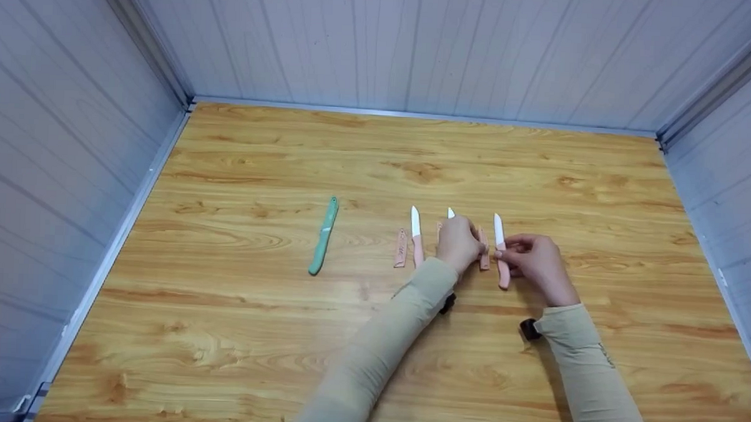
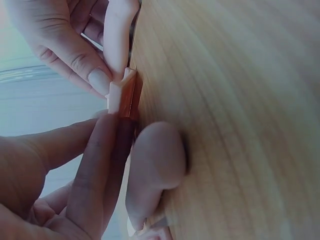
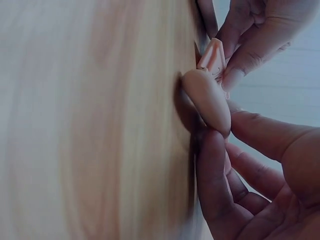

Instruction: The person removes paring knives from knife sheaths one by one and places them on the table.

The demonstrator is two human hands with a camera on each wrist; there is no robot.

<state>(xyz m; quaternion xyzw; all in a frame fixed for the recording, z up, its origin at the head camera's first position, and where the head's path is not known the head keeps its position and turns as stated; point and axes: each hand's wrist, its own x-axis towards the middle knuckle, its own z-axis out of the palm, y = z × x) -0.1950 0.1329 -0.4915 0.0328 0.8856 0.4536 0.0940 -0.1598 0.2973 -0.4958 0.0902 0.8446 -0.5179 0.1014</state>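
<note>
Left hand (image 1: pixel 460 244): fingertips pinching a pink sheath (image 1: pixel 485 263) by its sides, narrow grip, sheath at the bench (image 1: pixel 246 331) surface. Right hand (image 1: pixel 541 268): thumb and fingers pinching a pink-handled knife (image 1: pixel 499 232) at the handle, near the blade end. That blade is white, bare, pointing away from me. Sheath sits between my two hands, just left of the knife, roughly parallel, gap between them in the head view.

Under and just beyond my left hand: a second white blade (image 1: pixel 451 211), only the tip end showing from above, plus a second pink sheath (image 1: pixel 439 229) just left of it, mostly hidden by the hand. The left wrist view shows a pale pink handle (image 2: pixel 156 157) on the bench close below my left fingers.

Left of my left hand: another pink-handled knife with a bare white blade (image 1: pixel 416 222), handle end hidden by my sleeve (image 1: pixel 432 282). Pink sheath with dark marking (image 1: pixel 400 248) lies just left of that one, apart from it. Well left of both hands: green knife (image 1: pixel 323 237), pale band near its middle, lying flat, slightly tilted.
</note>
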